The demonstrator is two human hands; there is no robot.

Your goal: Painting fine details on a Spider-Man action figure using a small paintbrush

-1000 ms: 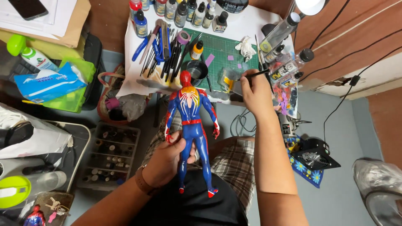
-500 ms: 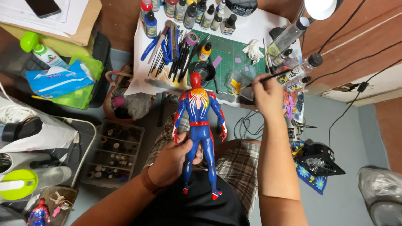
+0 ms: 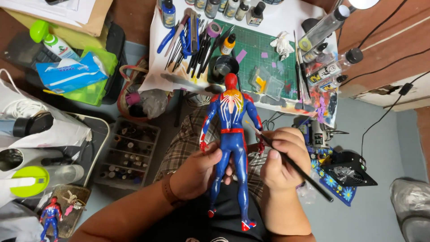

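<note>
Painting in hand: left hand (image 3: 197, 172) clamped round the thighs of the red-and-blue figure (image 3: 231, 143) at frame centre, right hand (image 3: 282, 159) at three o'clock pinching a paintbrush (image 3: 291, 163), tip near the figure's arm, steadiness needed next.

The red and blue action figure (image 3: 231, 134) is upright, its back with a white spider mark facing the camera, arms hanging a little outward. The thin black paintbrush (image 3: 291, 162) lies diagonal, its tip beside the figure's right arm.

Left hand (image 3: 197, 175) grips red-blue figure (image 3: 231, 139); right hand (image 3: 282, 159) holds paintbrush (image 3: 291, 163).
</note>
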